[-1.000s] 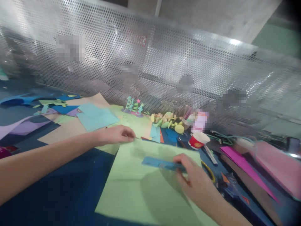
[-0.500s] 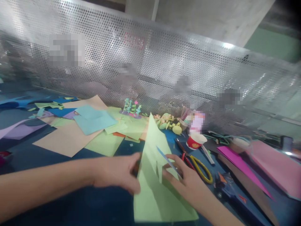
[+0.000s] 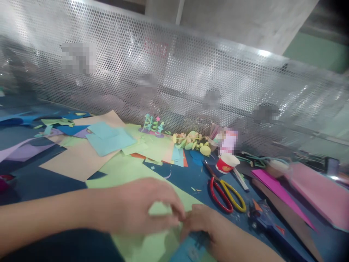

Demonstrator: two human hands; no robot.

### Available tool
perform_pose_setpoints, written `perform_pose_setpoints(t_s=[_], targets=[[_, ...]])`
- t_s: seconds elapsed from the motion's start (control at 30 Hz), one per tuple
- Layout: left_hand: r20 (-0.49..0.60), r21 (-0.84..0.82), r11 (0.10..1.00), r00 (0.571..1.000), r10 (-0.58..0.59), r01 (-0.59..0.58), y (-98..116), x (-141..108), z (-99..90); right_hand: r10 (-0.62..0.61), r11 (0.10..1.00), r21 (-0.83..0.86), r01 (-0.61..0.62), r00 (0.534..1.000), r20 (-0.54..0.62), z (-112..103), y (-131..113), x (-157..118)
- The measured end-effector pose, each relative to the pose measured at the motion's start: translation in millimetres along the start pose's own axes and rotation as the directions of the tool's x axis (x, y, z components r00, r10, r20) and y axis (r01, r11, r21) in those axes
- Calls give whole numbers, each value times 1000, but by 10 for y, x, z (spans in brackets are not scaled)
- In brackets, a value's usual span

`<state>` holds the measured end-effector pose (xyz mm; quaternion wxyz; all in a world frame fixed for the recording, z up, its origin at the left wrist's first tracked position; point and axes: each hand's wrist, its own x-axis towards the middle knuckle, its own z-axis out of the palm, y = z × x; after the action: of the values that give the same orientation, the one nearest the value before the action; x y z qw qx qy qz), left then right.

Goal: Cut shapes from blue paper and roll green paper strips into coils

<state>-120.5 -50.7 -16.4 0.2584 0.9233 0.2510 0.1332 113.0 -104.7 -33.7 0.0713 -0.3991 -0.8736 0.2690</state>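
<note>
A light green sheet lies across the front of the blue table under both hands. My left hand is over it, slightly blurred, thumb and fingertips brought together beside my right fingers; what they pinch, if anything, is too small to name. My right hand is curled, with a blue piece at its underside near the bottom edge. Right of it lie scissors with one red and one yellow handle.
Coloured paper sheets lie at the left and centre back. Behind the scissors stands a red and white cup. At the right are a dark blue tool and pink sheets. A perforated metal screen runs behind.
The green sheet has gone from raised and folded to spread flatter on the table. My left hand has moved right and my right hand down, bringing them together. The scissors' handles are now uncovered.
</note>
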Motion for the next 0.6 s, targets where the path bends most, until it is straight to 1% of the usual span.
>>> perform_pose_setpoints(t_s=[0.03, 0.07, 0.13, 0.17, 0.23, 0.27, 0.3, 0.37, 0.43, 0.5, 0.53, 0.6], targets=[[-19, 38, 998, 999, 51, -50, -85, 47, -37, 5, 1000, -22, -5, 1000, 2, -25, 6, -8], [-8, 102, 994, 999, 50, -49, -190, 91, -65, 14, 999, -29, -15, 1000, -25, -43, 31, -18], [103, 213, 977, 993, -56, 33, -408, 148, -95, 74, 997, -7, -76, 985, -154, -57, 135, -40], [143, 256, 965, 985, -97, 58, -494, 157, -97, 130, 991, 8, -132, 964, -233, -55, 203, -51], [182, 317, 946, 975, -131, 68, -573, 139, -74, 267, 960, 21, -279, 890, -370, -42, 342, -72], [182, 339, 939, 975, -125, 57, -562, 117, -46, 324, 937, 17, -349, 851, -413, -33, 401, -81], [173, 357, 933, 978, -114, 46, -521, 90, -7, 364, 916, 7, -400, 824, -434, -25, 448, -89], [147, 384, 922, 982, -117, 52, -372, 32, 108, 413, 890, 1, -457, 804, -428, -15, 496, -101], [119, 394, 913, 979, -166, 107, -183, -21, 252, 435, 884, 18, -468, 806, -401, -19, 486, -109], [134, 395, 904, 963, -234, 164, -8, -59, 395, 427, 892, 33, -451, 817, -388, -27, 433, -108], [180, 397, 905, 954, -239, 152, 63, -73, 458, 405, 904, 33, -425, 831, -380, -27, 399, -105], [200, 429, 896, 956, -216, 113, 162, -96, 562, 338, 937, 28, -347, 886, -319, -3, 332, -89]])
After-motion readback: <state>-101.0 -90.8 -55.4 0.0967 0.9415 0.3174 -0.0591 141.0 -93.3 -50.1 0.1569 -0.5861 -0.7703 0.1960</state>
